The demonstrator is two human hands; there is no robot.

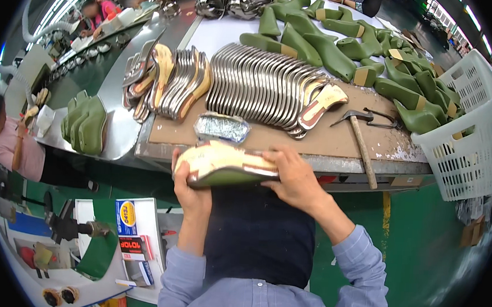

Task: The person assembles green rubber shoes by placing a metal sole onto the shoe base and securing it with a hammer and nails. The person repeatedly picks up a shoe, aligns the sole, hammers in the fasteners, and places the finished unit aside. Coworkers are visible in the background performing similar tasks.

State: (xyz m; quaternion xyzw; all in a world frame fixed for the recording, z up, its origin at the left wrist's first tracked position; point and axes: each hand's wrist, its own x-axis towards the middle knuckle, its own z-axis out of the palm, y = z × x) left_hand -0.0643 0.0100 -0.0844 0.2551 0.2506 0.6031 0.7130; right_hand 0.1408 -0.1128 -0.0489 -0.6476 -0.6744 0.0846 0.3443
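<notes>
Between my two hands is a green shoe last (pixel 225 178), held sideways with a cream insole (pixel 217 156) lying along its upturned bottom. My left hand (pixel 192 191) grips the wide left end, thumb at the near side. Around the narrower right end closes my right hand (pixel 294 176), fingers on top and thumb below. Just beyond the last, a foil-wrapped block (pixel 222 128) lies on the bench. Behind it stands a long row of curved, silvery-edged insoles (pixel 256 84), with a shorter bundle of insoles (pixel 177 84) to its left.
A hammer (pixel 363 152) and pincers (pixel 384 118) lie on the bench's right side. Many green shoe lasts (pixel 331 54) are heaped behind, beside a white plastic basket (pixel 454 160). More lasts (pixel 84 124) stand at left. A seated person (pixel 21 145) works there; others are farther back.
</notes>
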